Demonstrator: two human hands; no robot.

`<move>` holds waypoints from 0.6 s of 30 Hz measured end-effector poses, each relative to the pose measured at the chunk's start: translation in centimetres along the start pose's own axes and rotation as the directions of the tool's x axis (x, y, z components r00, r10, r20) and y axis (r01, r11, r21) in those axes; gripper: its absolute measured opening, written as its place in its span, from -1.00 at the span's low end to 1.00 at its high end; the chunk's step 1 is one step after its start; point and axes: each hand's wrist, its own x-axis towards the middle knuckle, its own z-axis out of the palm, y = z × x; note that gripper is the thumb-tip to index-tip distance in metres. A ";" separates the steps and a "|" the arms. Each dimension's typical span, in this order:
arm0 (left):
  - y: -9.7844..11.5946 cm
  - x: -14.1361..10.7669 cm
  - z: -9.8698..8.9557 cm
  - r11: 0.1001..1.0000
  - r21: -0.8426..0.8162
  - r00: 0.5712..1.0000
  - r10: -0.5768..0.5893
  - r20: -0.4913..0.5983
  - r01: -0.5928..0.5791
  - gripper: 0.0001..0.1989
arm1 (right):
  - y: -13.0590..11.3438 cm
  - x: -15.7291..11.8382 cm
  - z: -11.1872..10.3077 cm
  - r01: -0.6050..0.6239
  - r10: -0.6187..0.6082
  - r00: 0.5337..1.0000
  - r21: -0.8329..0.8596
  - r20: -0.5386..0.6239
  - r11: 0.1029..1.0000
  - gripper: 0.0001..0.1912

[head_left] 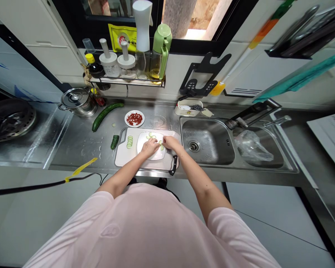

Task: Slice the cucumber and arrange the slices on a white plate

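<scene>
A white square plate (141, 143) rests on the white cutting board (123, 158), with thin cucumber slices (150, 134) laid along its edge. Over the middle of the plate is my left hand (150, 147), its fingers curled together; what they hold is hidden. At the plate's right side my right hand (171, 143) pinches a pale green cucumber slice close to the rim. A fanned row of cucumber slices (130, 142) lies on the board to the left. The black-handled knife (173, 165) lies at the board's right front corner, its blade mostly hidden.
Left of the board lie a cut cucumber piece (114, 142) and a long cucumber (106, 115). Behind stands a plate of chopped red pieces (134, 119). A steel pot (78, 102) is at back left, the sink (209, 145) on the right, a bottle shelf (128, 80) above.
</scene>
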 end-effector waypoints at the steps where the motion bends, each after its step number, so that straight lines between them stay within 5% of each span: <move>1: 0.0 0.0 0.0 1.000 -0.002 1.000 -0.002 -0.002 0.002 -0.73 | 0.0 0.0 0.0 -0.003 0.003 1.000 0.001 0.000 1.000 -0.81; 9: 0.1 0.7 -0.8 0.997 -0.034 0.997 -0.075 -0.035 0.074 -0.73 | -0.2 -1.4 0.8 -0.062 0.065 0.992 0.037 -0.112 0.997 -0.77; 18: 0.3 2.6 -2.3 1.000 0.004 0.993 -0.028 0.116 0.028 -0.75 | -2.1 -4.2 3.2 -0.147 0.151 0.983 0.048 -0.107 0.988 -0.73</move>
